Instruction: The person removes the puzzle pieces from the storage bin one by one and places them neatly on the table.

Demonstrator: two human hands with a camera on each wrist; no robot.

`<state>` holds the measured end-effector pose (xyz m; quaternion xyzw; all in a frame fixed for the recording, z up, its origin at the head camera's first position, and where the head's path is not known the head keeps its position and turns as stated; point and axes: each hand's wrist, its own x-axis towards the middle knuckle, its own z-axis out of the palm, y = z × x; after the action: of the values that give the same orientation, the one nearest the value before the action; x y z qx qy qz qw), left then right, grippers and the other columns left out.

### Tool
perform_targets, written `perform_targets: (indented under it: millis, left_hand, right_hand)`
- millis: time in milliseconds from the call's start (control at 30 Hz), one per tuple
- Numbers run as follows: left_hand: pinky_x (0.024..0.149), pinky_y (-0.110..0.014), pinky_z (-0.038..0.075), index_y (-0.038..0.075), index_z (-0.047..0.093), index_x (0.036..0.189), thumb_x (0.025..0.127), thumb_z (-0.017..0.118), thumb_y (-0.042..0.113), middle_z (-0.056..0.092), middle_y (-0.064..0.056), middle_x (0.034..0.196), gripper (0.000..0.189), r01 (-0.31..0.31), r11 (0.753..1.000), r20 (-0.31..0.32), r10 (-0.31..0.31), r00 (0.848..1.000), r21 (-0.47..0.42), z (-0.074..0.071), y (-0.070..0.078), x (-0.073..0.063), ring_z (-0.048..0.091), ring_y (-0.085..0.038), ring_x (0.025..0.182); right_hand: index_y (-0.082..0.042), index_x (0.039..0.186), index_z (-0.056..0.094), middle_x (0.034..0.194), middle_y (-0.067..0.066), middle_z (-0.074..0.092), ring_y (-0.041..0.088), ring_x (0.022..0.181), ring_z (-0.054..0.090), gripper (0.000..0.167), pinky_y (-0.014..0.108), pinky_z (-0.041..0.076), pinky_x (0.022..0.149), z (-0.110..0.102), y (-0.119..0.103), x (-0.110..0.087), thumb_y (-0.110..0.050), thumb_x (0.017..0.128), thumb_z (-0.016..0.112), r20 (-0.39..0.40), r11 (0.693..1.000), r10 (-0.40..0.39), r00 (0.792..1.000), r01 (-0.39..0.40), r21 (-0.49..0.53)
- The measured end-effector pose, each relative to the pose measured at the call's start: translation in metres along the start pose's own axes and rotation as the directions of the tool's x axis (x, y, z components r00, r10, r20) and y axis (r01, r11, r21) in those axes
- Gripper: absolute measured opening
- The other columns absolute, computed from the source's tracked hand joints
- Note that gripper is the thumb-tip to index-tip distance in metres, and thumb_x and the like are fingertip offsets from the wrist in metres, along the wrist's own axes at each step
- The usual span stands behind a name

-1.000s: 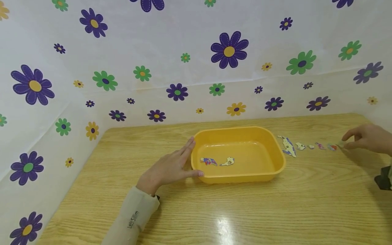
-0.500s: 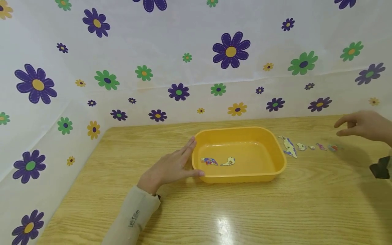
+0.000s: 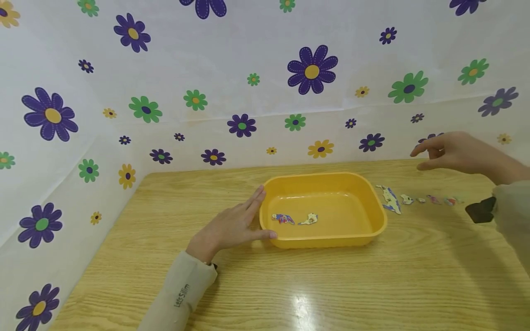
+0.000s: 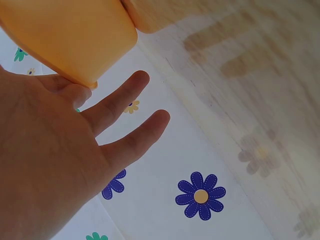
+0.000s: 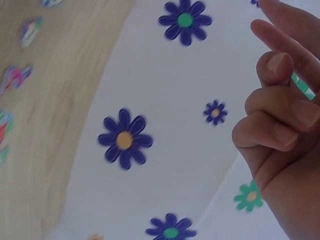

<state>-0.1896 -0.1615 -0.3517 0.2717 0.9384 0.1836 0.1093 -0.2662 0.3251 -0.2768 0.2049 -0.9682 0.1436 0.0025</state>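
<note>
The yellow tub [image 3: 327, 242] was best steadied by the spread left hand [image 3: 227, 230], the right hand [image 3: 463, 152] being held empty and loosely curled

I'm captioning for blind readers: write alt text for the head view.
A left hand rests on a yellow rectangular plastic tub containing two flat multicoloured cutouts. The right hand hovers near a row of similar pieces on the wooden table at right, before a white floral backdrop.

Left fingers [image 4: 135, 145] spread; right fingers [image 5: 265, 105] part-curled, index [image 3: 426, 145] seemingly extended.
</note>
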Motion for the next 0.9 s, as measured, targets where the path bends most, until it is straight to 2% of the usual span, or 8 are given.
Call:
perform_targets:
  millis: [167, 367, 633, 900]
  left_hand:
    - [0.120, -0.049, 0.026, 0.009, 0.003, 0.163, 0.094, 0.059, 0.065, -0.004, -0.003, 0.169, 0.105, 0.006, 1.000, 0.005, -0.006, 1.000, -0.002, 0.001, -0.001, 0.001, 0.019, -0.031, 0.152]
    - [0.120, -0.049, 0.026, 0.009, 0.004, 0.163, 0.094, 0.058, 0.065, -0.005, -0.002, 0.168, 0.104, 0.006, 1.000, 0.004, -0.006, 1.000, 0.002, 0.001, -0.002, 0.001, 0.019, -0.030, 0.152]
    - [0.120, -0.048, 0.025, 0.009, 0.004, 0.163, 0.094, 0.058, 0.065, -0.005, -0.003, 0.169, 0.104, 0.003, 1.000, 0.002, -0.003, 1.000, 0.006, 0.001, -0.002, 0.002, 0.020, -0.032, 0.151]
    - [0.120, -0.048, 0.026, 0.008, 0.004, 0.163, 0.094, 0.058, 0.066, -0.004, -0.004, 0.169, 0.105, 0.000, 1.000, 0.004, 0.000, 1.000, 0.007, 0.000, -0.002, 0.001, 0.020, -0.031, 0.151]
  right_hand:
    - [-0.004, 0.115, 0.074, 0.066, -0.002, 0.049, 0.009, 0.056, 0.040, 0.030, 0.026, 0.035, 0.052, 0.000, -0.021, 0.011, -0.007, 0.087, 0.080, -0.037, 0.991, -0.105, 0.994, 0.108, 0.076]
    - [-0.002, 0.123, 0.071, 0.065, -0.004, 0.046, 0.008, 0.057, 0.039, 0.038, 0.024, 0.035, 0.051, 0.003, -0.047, 0.027, -0.005, 0.086, 0.080, -0.040, 0.961, -0.238, 0.971, 0.241, 0.135]
    - [-0.003, 0.124, 0.072, 0.069, -0.002, 0.050, 0.012, 0.061, 0.044, 0.038, 0.023, 0.040, 0.054, 0.004, -0.083, 0.044, -0.004, 0.087, 0.079, -0.011, 0.946, -0.266, 0.964, 0.263, 0.191]
    - [-0.002, 0.125, 0.072, 0.068, -0.001, 0.052, 0.014, 0.063, 0.047, 0.039, 0.023, 0.042, 0.056, 0.011, -0.109, 0.062, -0.007, 0.088, 0.080, 0.043, 0.911, -0.340, 0.939, 0.318, 0.261]
